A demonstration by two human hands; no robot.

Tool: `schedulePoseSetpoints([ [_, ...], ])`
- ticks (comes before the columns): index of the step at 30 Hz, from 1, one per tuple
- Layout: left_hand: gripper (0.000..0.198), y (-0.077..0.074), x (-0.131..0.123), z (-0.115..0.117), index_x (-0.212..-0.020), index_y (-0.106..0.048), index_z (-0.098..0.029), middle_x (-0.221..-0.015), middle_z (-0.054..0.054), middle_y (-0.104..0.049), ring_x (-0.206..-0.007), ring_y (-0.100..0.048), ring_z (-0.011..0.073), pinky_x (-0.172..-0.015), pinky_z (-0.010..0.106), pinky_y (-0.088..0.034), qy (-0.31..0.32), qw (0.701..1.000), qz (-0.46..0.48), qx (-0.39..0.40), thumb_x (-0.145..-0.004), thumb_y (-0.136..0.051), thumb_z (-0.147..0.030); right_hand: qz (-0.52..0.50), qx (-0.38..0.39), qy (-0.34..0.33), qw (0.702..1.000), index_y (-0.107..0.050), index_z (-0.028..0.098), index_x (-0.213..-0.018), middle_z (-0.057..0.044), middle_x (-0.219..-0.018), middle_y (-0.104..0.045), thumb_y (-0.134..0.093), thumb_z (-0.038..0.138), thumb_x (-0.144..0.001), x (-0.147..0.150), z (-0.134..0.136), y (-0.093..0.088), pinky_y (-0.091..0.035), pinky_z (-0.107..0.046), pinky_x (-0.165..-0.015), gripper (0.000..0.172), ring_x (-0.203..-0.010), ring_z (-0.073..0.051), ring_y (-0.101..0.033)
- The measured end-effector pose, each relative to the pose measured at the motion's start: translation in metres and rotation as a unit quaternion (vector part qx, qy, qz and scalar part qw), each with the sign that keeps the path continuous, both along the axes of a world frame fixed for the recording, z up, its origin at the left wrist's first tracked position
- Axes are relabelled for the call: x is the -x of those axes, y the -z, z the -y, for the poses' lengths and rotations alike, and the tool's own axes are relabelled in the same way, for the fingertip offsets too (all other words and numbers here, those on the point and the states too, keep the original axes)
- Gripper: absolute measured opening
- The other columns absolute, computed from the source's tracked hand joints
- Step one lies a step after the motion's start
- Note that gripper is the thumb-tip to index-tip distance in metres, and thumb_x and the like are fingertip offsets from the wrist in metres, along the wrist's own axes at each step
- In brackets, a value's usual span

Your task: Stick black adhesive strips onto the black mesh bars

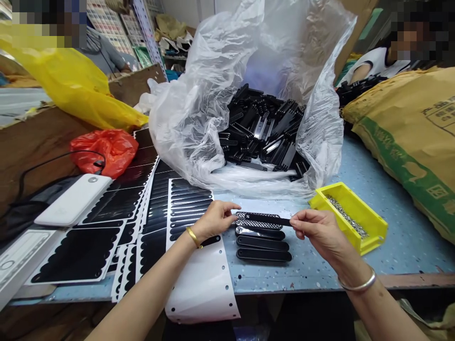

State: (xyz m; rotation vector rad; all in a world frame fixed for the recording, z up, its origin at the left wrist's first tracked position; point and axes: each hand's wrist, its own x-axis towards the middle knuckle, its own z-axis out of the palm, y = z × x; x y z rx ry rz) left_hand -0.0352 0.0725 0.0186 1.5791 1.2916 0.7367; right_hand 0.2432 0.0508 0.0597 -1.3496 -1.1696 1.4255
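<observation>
My right hand (314, 229) pinches the right end of a thin black adhesive strip (265, 219), which stretches left over a metal piece with a raised diamond pattern (254, 225). At that piece's left end is my left hand (216, 219), thumb tip close to it and index finger held apart above. Below, several long rounded black pieces (262, 243) lie stacked in a row on the table. Left of them a sheet of black stickers (192, 208) lies under my left forearm, its lower white backing (202, 284) bare.
A clear plastic bag (199, 128) full of black parts (263, 128) stands behind. To the right are a yellow bin (369, 232) of small metal parts and a large sack (412, 132). More sticker sheets (78, 251), a white power bank (73, 199) and a red bag (103, 151) lie left.
</observation>
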Motion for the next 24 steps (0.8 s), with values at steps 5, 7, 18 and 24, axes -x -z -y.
schedulePoseSetpoints([
  [5, 0.030, 0.004, -0.005, -0.004, -0.099, -0.074, -0.013, -0.052, -0.003, -0.058, -0.043, -0.049, 0.0075, -0.045, 0.018, -0.038, 0.029, 0.998, 0.028, 0.052, -0.073, -0.060, -0.018, -0.004, 0.025, -0.014, 1.000, -0.068, 0.016, -0.055, 0.000, -0.050, -0.055, -0.082, 0.030, -0.055, 0.006, 0.001, 0.003, -0.034, -0.025, -0.043, 0.021, -0.046, -0.010, -0.045],
  [7, 0.033, 0.005, -0.007, -0.004, -0.102, -0.073, -0.012, -0.054, -0.002, -0.060, -0.043, -0.051, 0.0077, -0.046, 0.019, -0.040, 0.014, 0.997, 0.046, 0.066, -0.072, -0.060, -0.018, -0.002, 0.033, -0.018, 0.999, -0.068, 0.015, -0.055, 0.000, -0.048, -0.054, -0.082, 0.030, -0.055, 0.009, 0.001, 0.005, -0.033, -0.024, -0.042, 0.020, -0.045, -0.010, -0.044],
  [18, 0.010, -0.008, -0.004, 0.012, -0.067, -0.061, -0.012, -0.057, 0.004, -0.063, -0.043, -0.061, 0.0115, -0.032, 0.015, -0.032, -0.075, 0.978, 0.099, 0.165, -0.073, -0.060, -0.021, -0.016, 0.067, -0.023, 0.997, -0.067, 0.014, -0.055, 0.001, -0.049, -0.054, -0.082, 0.028, -0.054, 0.019, -0.004, 0.010, -0.029, -0.022, -0.042, 0.020, -0.044, -0.008, -0.044],
  [24, 0.010, -0.009, -0.010, 0.013, -0.070, -0.065, -0.010, -0.054, 0.002, -0.062, -0.039, -0.057, 0.0087, -0.035, 0.015, -0.034, -0.072, 0.977, 0.086, 0.179, -0.074, -0.058, -0.016, -0.013, 0.079, -0.026, 0.996, -0.067, 0.014, -0.054, 0.001, -0.048, -0.054, -0.082, 0.027, -0.053, 0.020, -0.007, 0.013, -0.028, -0.022, -0.040, 0.021, -0.043, -0.008, -0.044],
])
